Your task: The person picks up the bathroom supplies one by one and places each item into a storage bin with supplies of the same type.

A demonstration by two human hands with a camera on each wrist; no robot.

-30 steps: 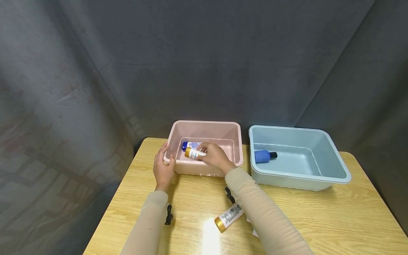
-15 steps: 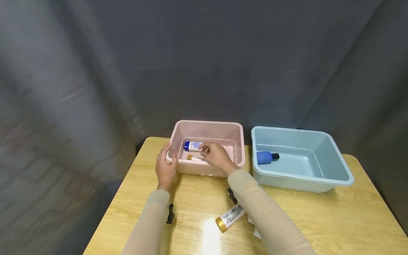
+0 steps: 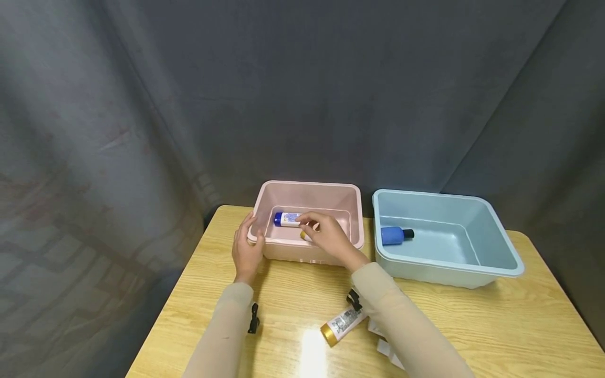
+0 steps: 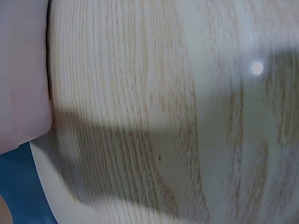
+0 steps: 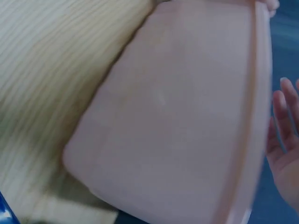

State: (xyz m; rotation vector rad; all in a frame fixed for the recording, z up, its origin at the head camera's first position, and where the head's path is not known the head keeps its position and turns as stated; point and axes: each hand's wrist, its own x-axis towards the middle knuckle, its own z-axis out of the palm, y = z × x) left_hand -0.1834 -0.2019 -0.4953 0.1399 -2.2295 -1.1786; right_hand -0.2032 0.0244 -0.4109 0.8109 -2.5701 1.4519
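At the front left corner of the pink bin (image 3: 309, 182), my left hand (image 3: 247, 253) grips the rim, its thumb over the front edge. My right hand (image 3: 327, 236) reaches over the front rim into the bin, fingers loosely bent. Below those fingers lies a small gold-capped tube (image 3: 305, 236), partly hidden by the hand. Farther back in the bin is a white tube with a dark blue cap (image 3: 285, 219), its right end behind my fingertips. In the right wrist view, my right hand (image 5: 286, 154) shows spread fingers beyond the bin's wall (image 5: 173, 112).
To the right stands a light blue bin (image 3: 444, 226) with a blue black-capped bottle (image 3: 393, 235) inside. On the wooden table (image 3: 279, 315) a pale gold-capped tube (image 3: 345, 322) lies near my right sleeve, beside several small white pieces (image 3: 384, 346). A dark curtain (image 3: 307, 94) hangs behind.
My right hand has let go of the small gold-capped tube, which now lies in the pink bin and has shifted right. My left hand has stayed at the bin's corner.
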